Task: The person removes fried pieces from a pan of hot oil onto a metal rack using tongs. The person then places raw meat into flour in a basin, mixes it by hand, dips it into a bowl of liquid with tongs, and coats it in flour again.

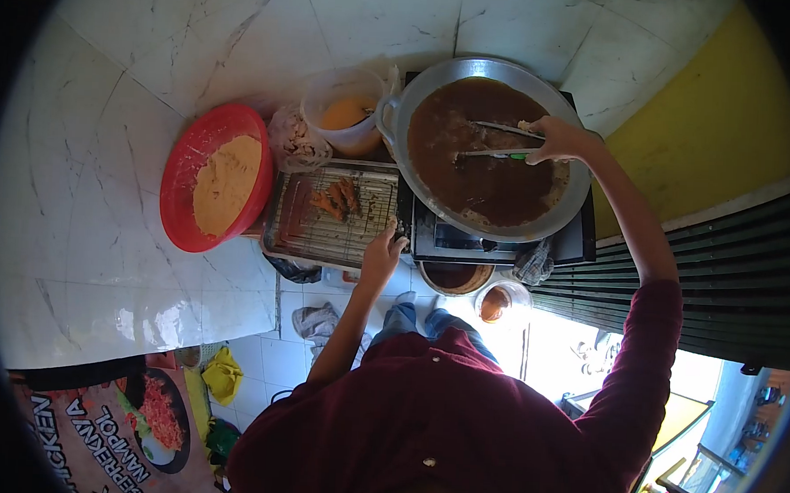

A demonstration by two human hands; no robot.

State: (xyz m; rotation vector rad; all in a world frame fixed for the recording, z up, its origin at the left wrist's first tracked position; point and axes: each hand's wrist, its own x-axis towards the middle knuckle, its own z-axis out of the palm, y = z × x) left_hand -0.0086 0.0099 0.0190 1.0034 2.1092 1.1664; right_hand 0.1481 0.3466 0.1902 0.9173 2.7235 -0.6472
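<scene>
**Tongs [496, 153] reach left from right hand [558, 141]**

Head view: I find its fingers closed around them, long axis crosswise, tips parted inside the wok [576, 188]. Left hand [383, 253] at edge of tray [298, 242]; grip I cannot tell.
</scene>
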